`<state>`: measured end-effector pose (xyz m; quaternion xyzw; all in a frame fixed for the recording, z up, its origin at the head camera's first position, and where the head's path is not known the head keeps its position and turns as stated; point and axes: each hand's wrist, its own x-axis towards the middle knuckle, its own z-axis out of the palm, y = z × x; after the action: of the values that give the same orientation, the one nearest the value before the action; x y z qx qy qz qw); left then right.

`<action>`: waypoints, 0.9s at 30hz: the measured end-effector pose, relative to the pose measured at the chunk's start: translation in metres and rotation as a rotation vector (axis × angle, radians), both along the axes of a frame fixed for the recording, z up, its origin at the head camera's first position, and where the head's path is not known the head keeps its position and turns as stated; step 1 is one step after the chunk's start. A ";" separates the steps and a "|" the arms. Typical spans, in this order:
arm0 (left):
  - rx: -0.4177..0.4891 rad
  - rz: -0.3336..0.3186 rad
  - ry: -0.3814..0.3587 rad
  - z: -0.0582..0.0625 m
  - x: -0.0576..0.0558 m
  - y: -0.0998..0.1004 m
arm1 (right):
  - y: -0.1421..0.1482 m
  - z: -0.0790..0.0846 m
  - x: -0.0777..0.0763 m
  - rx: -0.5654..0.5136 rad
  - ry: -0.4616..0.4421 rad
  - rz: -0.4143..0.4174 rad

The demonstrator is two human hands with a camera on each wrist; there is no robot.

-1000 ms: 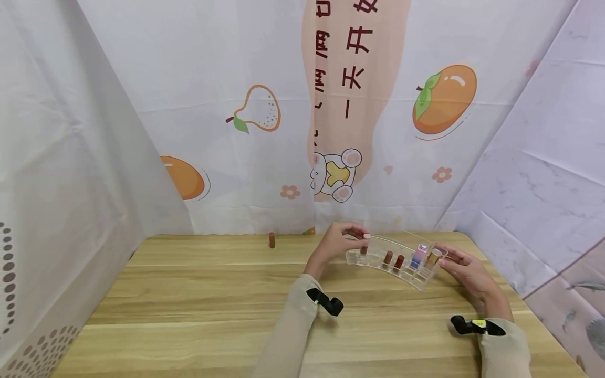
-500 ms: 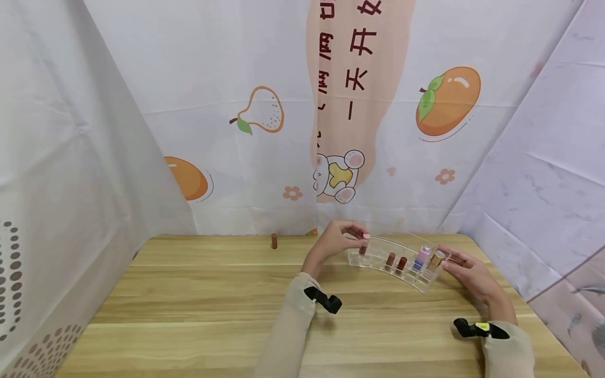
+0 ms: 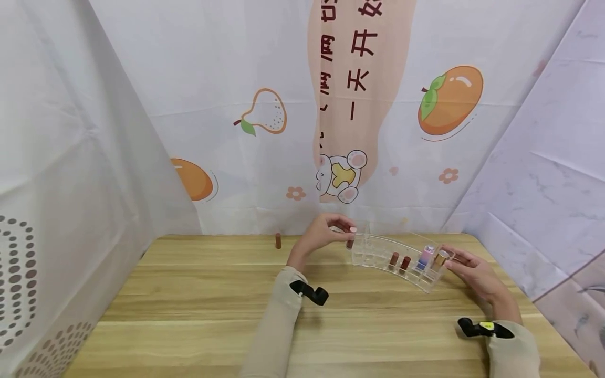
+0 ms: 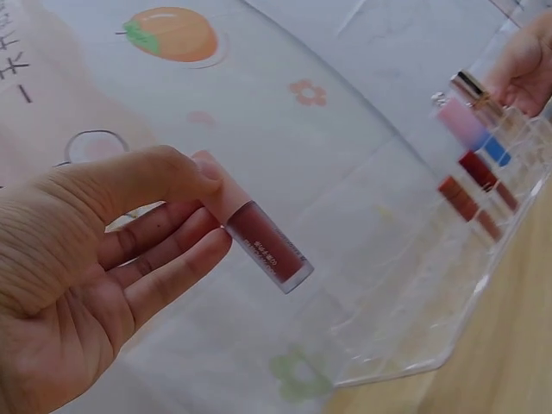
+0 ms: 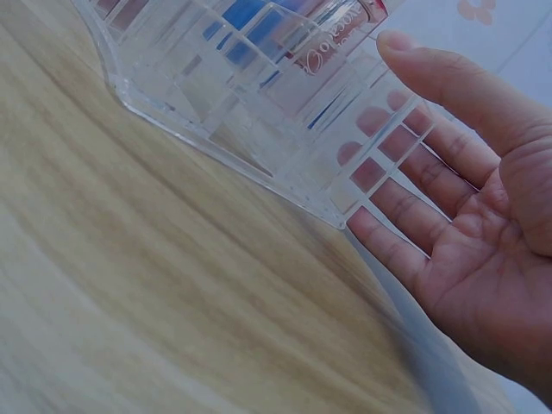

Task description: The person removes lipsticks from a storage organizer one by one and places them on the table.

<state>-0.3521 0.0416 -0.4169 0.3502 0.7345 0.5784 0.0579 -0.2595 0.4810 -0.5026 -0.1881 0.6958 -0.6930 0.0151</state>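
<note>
My left hand (image 3: 322,231) pinches a lip gloss tube (image 4: 266,243) by its pale pink cap. The tube has a dark red body and tilts downward, just off the left end of a clear curved lipstick organizer (image 3: 373,245). At the organizer's right end my right hand (image 3: 478,274) holds on, thumb at the front and long fingers behind the see-through wall. Two brown-red lipsticks stand in middle slots, one a darker red (image 4: 479,170), the other browner (image 4: 459,200). Farther right are a pink-and-blue tube (image 3: 425,257) and a gold-capped tube (image 3: 440,258).
A lone brown-red lipstick (image 3: 278,241) stands near the back edge of the wooden table (image 3: 198,304), left of my left hand. Behind the table hangs a white printed curtain (image 3: 227,173). More cloth hangs at both sides.
My left hand has moved left with the lip gloss, from over the organizer's left slots to beside its left end. The right hand keeps its hold; the whole view has shifted slightly.
</note>
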 end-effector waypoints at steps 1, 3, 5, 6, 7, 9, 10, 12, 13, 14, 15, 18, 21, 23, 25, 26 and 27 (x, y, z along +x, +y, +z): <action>-0.003 0.002 0.006 0.002 0.000 -0.005 | 0.000 0.000 0.000 0.003 -0.003 0.000; -0.009 0.006 0.024 0.006 0.000 -0.014 | -0.001 0.000 -0.001 -0.002 -0.008 -0.001; -0.014 0.016 0.032 0.010 0.000 -0.024 | -0.002 0.000 -0.002 -0.011 -0.010 0.007; -0.014 0.022 0.034 0.012 0.000 -0.029 | -0.003 0.000 -0.002 -0.020 -0.011 0.012; -0.017 0.028 0.031 0.013 -0.001 -0.034 | -0.003 0.000 -0.002 -0.019 -0.012 0.011; -0.009 0.042 0.027 0.014 -0.002 -0.044 | -0.003 0.001 -0.002 -0.018 -0.016 0.013; -0.007 0.052 0.022 0.015 -0.002 -0.050 | -0.002 0.001 -0.002 -0.017 -0.015 0.012; 0.002 0.069 0.018 0.015 -0.003 -0.059 | -0.001 0.001 -0.002 -0.013 -0.015 0.013; 0.006 0.078 0.017 0.015 -0.003 -0.064 | 0.000 0.001 -0.001 -0.010 -0.014 0.010; 0.013 0.087 0.016 0.014 -0.003 -0.068 | 0.000 0.001 -0.001 -0.010 -0.012 0.012; 0.015 0.096 0.014 0.015 -0.003 -0.072 | 0.001 0.001 0.000 -0.010 -0.009 0.013; 0.016 0.131 -0.001 0.014 -0.003 -0.084 | 0.001 0.001 0.003 -0.009 -0.006 0.016; -0.004 0.180 -0.028 0.013 -0.002 -0.097 | 0.001 0.001 0.004 -0.017 -0.003 0.025; -0.018 0.210 -0.041 0.012 -0.001 -0.105 | 0.000 0.001 0.003 -0.031 -0.003 0.034; -0.027 0.234 -0.048 0.010 -0.001 -0.112 | 0.000 0.001 0.003 -0.044 -0.003 0.043; -0.027 0.242 -0.046 0.009 -0.001 -0.116 | -0.001 0.000 0.002 -0.045 -0.003 0.043; -0.023 0.248 -0.043 0.008 -0.002 -0.119 | -0.001 0.000 0.002 -0.044 -0.004 0.044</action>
<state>-0.3538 -0.0775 -0.4086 0.2433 0.7775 0.5799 0.0057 -0.2576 0.4802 -0.5025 -0.2023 0.6759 -0.7082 0.0274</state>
